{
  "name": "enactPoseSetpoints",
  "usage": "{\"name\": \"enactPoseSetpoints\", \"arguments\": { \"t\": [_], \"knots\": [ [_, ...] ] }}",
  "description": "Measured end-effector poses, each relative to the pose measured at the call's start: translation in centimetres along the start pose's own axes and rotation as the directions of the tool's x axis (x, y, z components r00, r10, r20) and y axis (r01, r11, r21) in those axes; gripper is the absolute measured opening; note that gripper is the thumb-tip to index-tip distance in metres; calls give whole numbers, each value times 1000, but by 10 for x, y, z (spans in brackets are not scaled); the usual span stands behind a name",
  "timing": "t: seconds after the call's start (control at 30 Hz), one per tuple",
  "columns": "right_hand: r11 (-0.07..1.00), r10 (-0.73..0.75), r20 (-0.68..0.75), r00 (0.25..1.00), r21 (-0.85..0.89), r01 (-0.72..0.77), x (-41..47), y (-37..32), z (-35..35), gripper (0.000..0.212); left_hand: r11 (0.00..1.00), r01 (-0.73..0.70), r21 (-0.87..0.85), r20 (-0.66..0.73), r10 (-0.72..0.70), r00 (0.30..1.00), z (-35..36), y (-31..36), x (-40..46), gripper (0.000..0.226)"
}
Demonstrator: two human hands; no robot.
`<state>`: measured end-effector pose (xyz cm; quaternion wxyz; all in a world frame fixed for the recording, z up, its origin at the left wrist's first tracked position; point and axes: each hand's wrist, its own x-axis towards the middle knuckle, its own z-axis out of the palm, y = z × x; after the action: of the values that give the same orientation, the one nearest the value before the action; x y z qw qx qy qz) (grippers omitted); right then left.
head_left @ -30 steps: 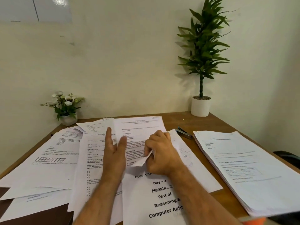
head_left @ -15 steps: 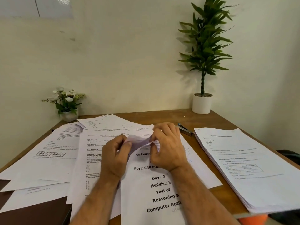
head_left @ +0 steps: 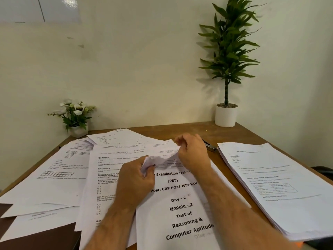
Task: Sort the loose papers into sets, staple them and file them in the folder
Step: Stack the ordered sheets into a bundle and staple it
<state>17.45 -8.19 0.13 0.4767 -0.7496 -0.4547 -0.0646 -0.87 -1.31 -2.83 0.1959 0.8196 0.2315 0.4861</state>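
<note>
— At the top edge of the cover sheet (head_left: 182, 204), what's new?

— I've got my left hand (head_left: 137, 179) bunching the crumpled top corner (head_left: 158, 160) and my right hand (head_left: 193, 153) pinching its other end, so the corner is now stretched between them. Half a second ago both hands were close together.

— Stapling yet?

— No; what's probably the stapler (head_left: 209, 146) lies untouched behind my right hand.
</note>
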Motion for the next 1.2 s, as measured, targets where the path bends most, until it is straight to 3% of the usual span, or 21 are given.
{"name": "enactPoseSetpoints", "arguments": {
  "t": [0.1, 0.23, 0.37, 0.5, 0.57, 0.73, 0.83, 0.97, 1.1, 1.2],
  "knots": [
    [987, 71, 190, 979, -154, -42, 40, 9, 10, 42, 995, 98, -11, 6, -97, 995, 4, -3, 2, 17],
    [898, 152, 476, 866, -433, 80, 70, 5, 34, 55, 985, 171, 14, 29, -171, 985, 5, -7, 3, 24],
    [912, 254, 609, 752, -410, 24, 87, 4, 45, 64, 971, 236, 33, -18, -235, 972, 4, -7, 5, 21],
    [892, 297, 666, 684, -449, 51, 97, -1, 48, 40, 957, 286, 47, -49, -284, 958, 5, -5, 5, 24],
    [861, 326, 648, 689, -504, 68, 100, -2, 56, 41, 957, 284, 55, -57, -281, 958, 6, -5, 4, 22],
    [830, 266, 536, 801, -550, 93, 103, 0, 64, 35, 959, 269, 87, -107, -260, 960, 7, -5, 3, 20],
    [828, 167, 466, 869, -545, 133, 102, -4, 58, 20, 970, 213, 121, -160, -193, 968, 6, -4, 1, 16],
    [820, 1, 306, 952, -545, 174, 111, -25, 33, 17, 990, 132, 56, -251, -114, 961, 3, 1, 1, 15],
    [827, -181, 146, 973, -512, 231, 125, -55, -1, 25, 965, 225, -136, -306, -257, 917, 3, 5, 6, 20],
    [801, -364, -64, 929, -530, 278, 130, -85, -27, 27, 934, 259, -245, -326, -331, 885, 3, 1, 8, 9]
  ]
}}
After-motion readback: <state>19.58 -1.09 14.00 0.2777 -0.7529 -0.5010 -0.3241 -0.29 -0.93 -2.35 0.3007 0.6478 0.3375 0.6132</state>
